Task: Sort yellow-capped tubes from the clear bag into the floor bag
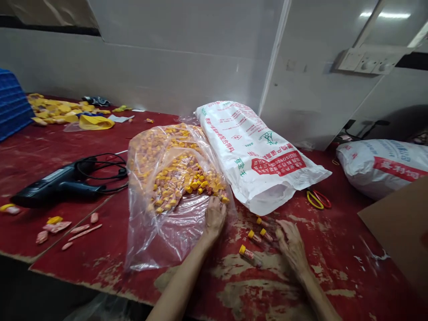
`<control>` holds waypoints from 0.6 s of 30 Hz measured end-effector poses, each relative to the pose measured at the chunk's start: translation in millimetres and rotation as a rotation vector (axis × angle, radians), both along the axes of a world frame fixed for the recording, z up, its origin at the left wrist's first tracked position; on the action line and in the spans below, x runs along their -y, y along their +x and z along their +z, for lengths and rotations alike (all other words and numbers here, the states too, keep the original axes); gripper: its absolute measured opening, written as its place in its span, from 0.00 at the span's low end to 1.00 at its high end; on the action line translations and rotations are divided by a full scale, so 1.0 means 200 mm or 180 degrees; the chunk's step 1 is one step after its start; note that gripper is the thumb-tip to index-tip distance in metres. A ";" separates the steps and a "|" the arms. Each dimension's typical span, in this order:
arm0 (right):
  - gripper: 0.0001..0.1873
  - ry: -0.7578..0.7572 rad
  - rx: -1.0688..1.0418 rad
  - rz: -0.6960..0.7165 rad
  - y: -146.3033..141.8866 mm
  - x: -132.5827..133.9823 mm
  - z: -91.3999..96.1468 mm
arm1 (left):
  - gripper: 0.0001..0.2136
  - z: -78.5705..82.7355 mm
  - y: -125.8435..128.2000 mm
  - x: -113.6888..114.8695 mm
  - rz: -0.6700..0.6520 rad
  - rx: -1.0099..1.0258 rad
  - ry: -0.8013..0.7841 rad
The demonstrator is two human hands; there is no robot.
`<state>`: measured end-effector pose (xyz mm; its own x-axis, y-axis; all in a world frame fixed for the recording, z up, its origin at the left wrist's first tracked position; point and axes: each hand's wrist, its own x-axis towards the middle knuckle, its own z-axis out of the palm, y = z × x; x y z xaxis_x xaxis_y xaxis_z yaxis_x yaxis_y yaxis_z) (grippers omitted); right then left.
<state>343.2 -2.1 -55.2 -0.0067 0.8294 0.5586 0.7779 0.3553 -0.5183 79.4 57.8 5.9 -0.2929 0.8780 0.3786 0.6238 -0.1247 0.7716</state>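
A large clear plastic bag (147, 236) lies on the table, full of small tubes with yellow caps (167, 191). At its right edge is my left hand (214, 216), fingers curled down among the nearest yellow caps. Whatever is under those fingertips is hidden. Several loose clear tubes (250, 255) with yellow caps and pinkish contents lie on the red tabletop to the right of the bag. Just right of these tubes, my right hand (292, 243) is low over the table, its fingers apart and slightly blurred.
A white printed sack (247, 147) lies behind the tubes, with scissors (317, 199) beside it. A dark corded heat-gun-like tool (63, 180) rests left. Yellow pieces (60, 109) and a blue crate (13, 104) are far left. Another sack (384, 165) and cardboard (397, 227) are right.
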 end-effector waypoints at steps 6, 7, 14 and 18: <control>0.21 -0.0458 0.1405 -0.0486 0.12 -0.54 0.16 | 0.09 -0.02 0.04 -0.10 -0.0096 -0.0030 0.0058; 0.22 -0.0503 0.1471 -0.0475 0.12 -0.62 0.18 | 0.10 -0.03 0.04 -0.09 -0.0113 0.0002 0.0102; 0.08 -0.0918 0.1649 -0.0215 0.11 -0.82 0.20 | 0.11 -0.07 -0.11 0.16 0.0159 0.0724 0.0073; 0.11 -0.0894 0.1472 -0.0200 0.13 -0.68 0.20 | 0.18 -0.06 -0.11 0.37 -0.0046 0.2636 -0.0387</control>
<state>368.5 133.2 -15.4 -0.1446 0.9530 0.2661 0.9626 0.1978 -0.1853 57.7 -15.3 -5.7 -0.4230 0.9047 -0.0516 -0.1518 -0.0146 0.9883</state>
